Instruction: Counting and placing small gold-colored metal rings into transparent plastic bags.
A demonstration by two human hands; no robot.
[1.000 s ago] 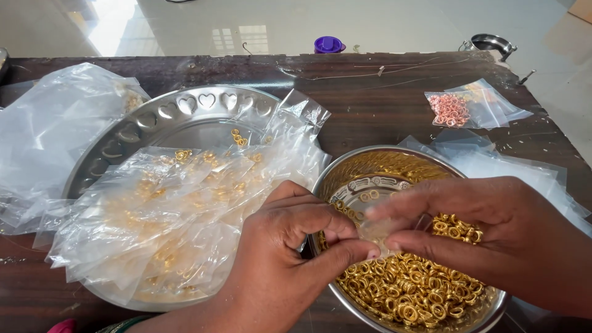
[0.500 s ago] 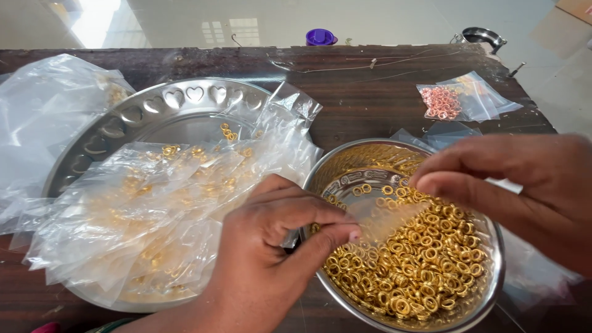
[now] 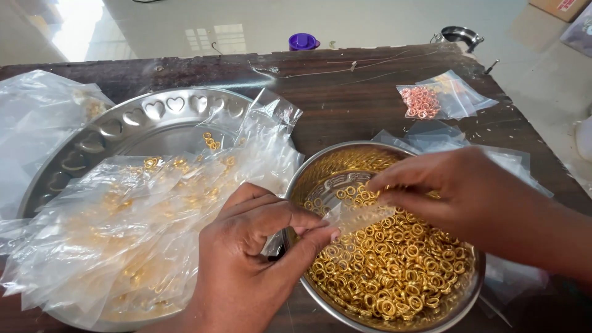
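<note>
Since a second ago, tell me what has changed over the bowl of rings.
The right hand drew away from the left hand, rose, then came back down to the gold rings. The left hand kept pinching the small clear bag. The bowl, tray and filled bags stayed put.

Heap of clear filled pouches (image 3: 129, 228) on steel tray, small clear packet of pink rings (image 3: 425, 102) far right

Head camera, close, looking down (steeply) at table (image 3: 370, 86).
</note>
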